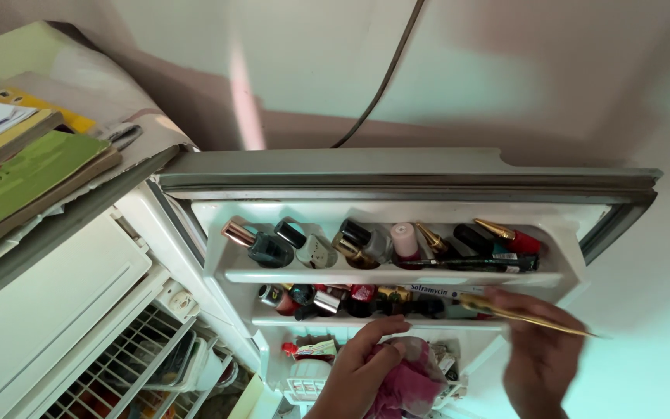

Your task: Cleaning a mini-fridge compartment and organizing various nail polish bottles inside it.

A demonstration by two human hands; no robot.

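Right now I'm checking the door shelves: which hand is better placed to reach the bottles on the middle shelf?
Probably the right hand: it hovers at the middle shelf beside the bottles, holding only a thin gold stick. The left hand sits lower, its grip full of pink cloth.

white ointment tube on second door shelf

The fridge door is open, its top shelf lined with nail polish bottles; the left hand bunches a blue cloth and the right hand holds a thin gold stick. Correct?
Not quite: the head view shows the cloth bunched in the left hand is pink, not blue. The rest stands: fridge door open, nail polish bottles along the top shelf, right hand holding a thin gold stick.
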